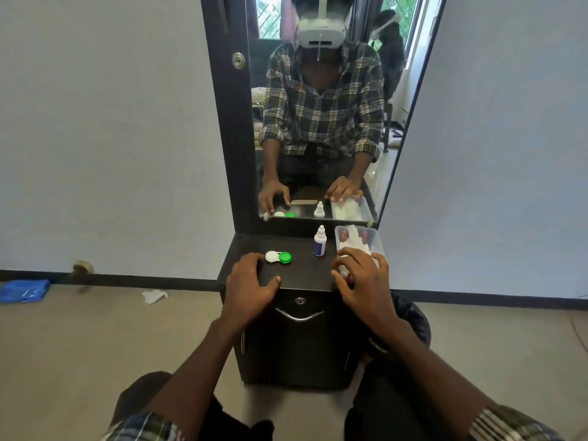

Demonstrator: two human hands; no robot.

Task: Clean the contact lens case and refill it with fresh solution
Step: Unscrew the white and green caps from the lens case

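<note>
Left hand [251, 281] rests empty beside the capped lens case [278, 257] on the counter [302, 272]. Right hand [362, 278] reaches, grip released, into a tissue tub [377, 238]; its sweep could topple the solution bottle [319, 241].

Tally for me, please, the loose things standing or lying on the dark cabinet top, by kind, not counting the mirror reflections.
Contact lens case, one white cap and one green: 1
Solution bottle, white with a dark label: 1
Clear plastic container holding white tissues, under the right hand: 1
Total: 3
</note>
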